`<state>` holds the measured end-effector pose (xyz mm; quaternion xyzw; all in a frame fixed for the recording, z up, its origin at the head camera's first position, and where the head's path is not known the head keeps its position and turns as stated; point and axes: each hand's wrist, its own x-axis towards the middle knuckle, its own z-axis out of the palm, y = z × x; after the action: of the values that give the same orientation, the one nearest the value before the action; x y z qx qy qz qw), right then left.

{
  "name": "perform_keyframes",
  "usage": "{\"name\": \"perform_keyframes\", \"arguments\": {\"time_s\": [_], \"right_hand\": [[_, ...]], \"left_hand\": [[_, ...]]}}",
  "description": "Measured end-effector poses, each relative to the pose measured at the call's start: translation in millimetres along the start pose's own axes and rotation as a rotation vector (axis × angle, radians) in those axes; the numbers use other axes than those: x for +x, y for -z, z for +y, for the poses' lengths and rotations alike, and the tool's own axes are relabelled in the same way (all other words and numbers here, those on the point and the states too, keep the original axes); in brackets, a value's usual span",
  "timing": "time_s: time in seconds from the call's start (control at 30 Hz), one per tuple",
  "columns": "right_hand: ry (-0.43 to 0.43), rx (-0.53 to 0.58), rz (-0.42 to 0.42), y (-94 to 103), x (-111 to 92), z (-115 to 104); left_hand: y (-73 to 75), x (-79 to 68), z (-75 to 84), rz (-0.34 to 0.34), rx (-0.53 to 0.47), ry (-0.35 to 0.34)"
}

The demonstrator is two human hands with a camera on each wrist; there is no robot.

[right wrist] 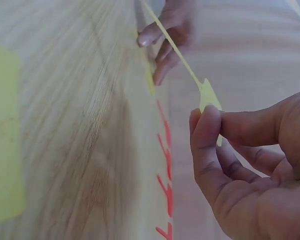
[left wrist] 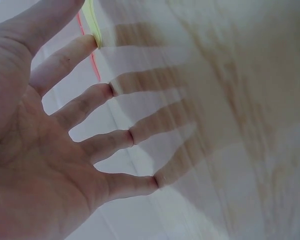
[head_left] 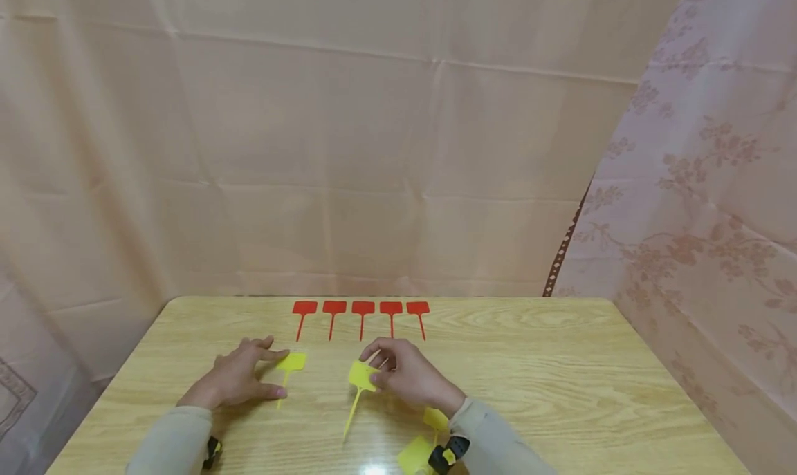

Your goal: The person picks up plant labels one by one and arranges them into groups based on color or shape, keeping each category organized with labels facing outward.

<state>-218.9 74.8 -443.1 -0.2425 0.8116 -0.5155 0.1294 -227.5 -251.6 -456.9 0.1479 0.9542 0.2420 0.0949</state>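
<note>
In the head view, my left hand (head_left: 233, 375) rests on the table with spread fingers. Its index finger and thumb touch a yellow T-shaped plant label (head_left: 295, 361) lying flat, head away from me. The left wrist view shows the open palm (left wrist: 45, 150) and fingertips on the surface, with a strip of yellow at the top. My right hand (head_left: 407, 375) pinches a second yellow plant label (head_left: 360, 375) by its head, above the table. Its stem slants down towards me. From the right wrist, thumb and fingers grip that label's head (right wrist: 208, 95).
Several red plant labels (head_left: 363, 308) lie in a row along the far edge of the wooden table (head_left: 529, 371). More yellow labels (head_left: 414, 454) lie beneath my right wrist, partly hidden. Behind the table hangs a beige curtain (head_left: 311, 150); a flowered one (head_left: 716, 184) hangs at the right.
</note>
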Motion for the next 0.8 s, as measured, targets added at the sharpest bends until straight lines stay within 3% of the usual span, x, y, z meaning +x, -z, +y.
{"name": "perform_keyframes", "arguments": {"time_s": [0.43, 0.8], "right_hand": [[-0.038, -0.287, 0.071, -39.6, 74.3, 12.5], [-0.028, -0.464, 0.03, -51.0, 81.3, 8.7]], "left_hand": [[-1.1, 0.5, 0.0, -0.012, -0.021, 0.016], [-1.1, 0.5, -2.0, -0.015, -0.027, 0.01]]}}
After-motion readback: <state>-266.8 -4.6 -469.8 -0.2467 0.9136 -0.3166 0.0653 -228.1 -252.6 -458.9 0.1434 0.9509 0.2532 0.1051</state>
